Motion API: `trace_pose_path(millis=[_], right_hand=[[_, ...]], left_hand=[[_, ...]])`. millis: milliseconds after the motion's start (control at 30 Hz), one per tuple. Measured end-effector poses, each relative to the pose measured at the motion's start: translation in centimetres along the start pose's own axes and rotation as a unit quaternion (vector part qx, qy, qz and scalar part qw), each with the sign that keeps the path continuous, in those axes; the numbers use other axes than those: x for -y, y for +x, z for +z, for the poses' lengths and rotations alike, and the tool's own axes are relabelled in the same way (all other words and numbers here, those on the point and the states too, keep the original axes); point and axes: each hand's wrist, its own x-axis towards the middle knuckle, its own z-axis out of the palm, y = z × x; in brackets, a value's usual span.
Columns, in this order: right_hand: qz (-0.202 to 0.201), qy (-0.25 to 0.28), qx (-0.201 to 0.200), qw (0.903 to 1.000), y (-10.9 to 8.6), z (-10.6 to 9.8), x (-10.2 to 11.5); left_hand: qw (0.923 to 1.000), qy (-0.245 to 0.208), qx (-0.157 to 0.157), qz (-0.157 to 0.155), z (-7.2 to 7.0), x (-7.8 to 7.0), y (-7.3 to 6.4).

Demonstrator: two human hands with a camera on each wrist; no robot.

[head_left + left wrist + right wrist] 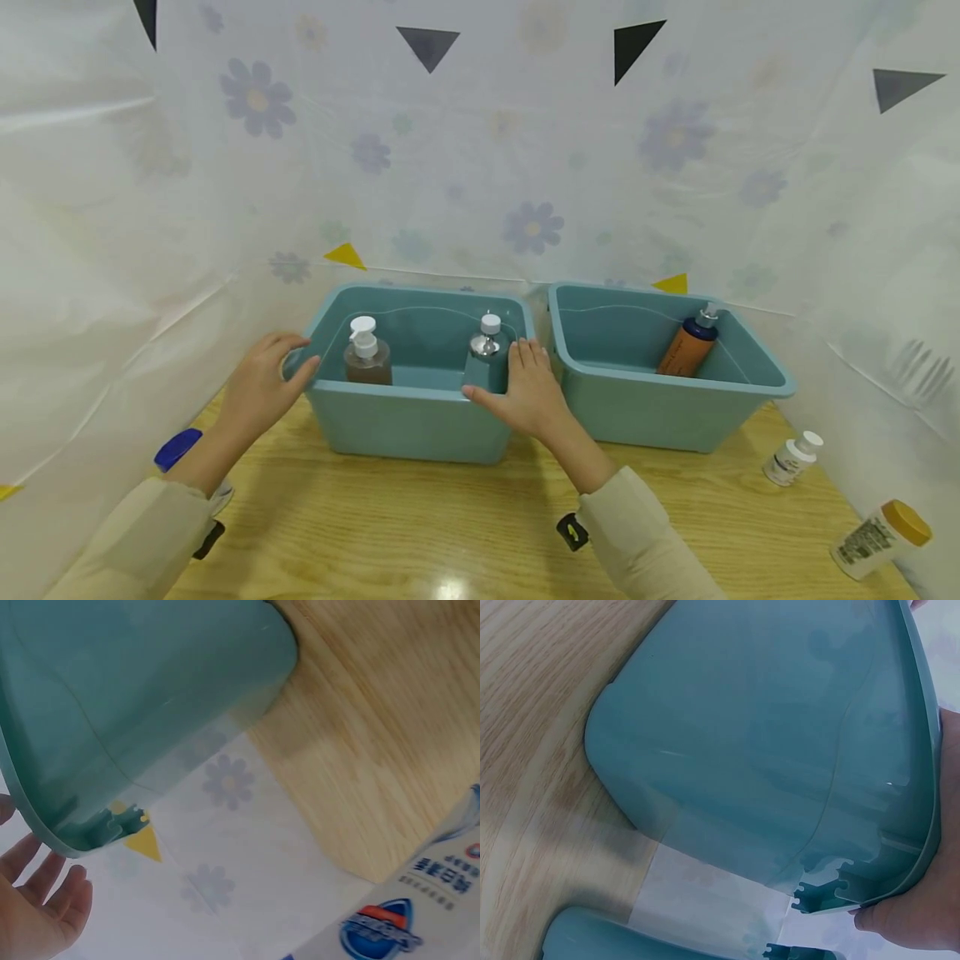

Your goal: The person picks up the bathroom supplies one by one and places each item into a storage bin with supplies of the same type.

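Observation:
In the head view, a teal plastic bin (408, 425) stands on the table between both hands. My left hand (258, 387) is at its left end, with fingers and thumb spread loosely at the rim; fingertips meet the rim edge (37, 825) in the left wrist view. My right hand (531, 392) rests on the right front corner, its fingers laid over the side rim and its thumb along the front rim. Inside the bin are a brownish pump bottle (367, 367) with a white pump, another white pump top (363, 324) behind it, and a silver-necked bottle (487, 358) with a white cap.
A second teal bin (637, 408) stands close on the right, holding an orange-and-navy pump bottle (688, 346). On the table's right side lie a small white bottle (791, 461) and a yellow-capped bottle (877, 542). A blue-capped white package (405, 907) is beside my left forearm.

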Motion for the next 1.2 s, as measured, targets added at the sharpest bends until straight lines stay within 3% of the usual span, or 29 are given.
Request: trace_pose_path(millis=[367, 800, 1200], right_hand=[[-0.006, -0.015, -0.005, 0.9999, 0.1, 0.2, -0.1], [-0.006, -0.020, -0.004, 0.9998, 0.2, 0.0, 0.0], [-0.006, -0.020, -0.003, 0.9998, 0.3, 0.2, -0.1]], left_hand=[[0.9991, 0.026, 0.018, -0.030, -1.2, 1.0, -1.7], [0.9987, 0.032, 0.009, -0.040, -2.2, 1.4, -2.7], [0.9967, 0.038, 0.030, -0.065, -3.1, 2.3, -3.7]])
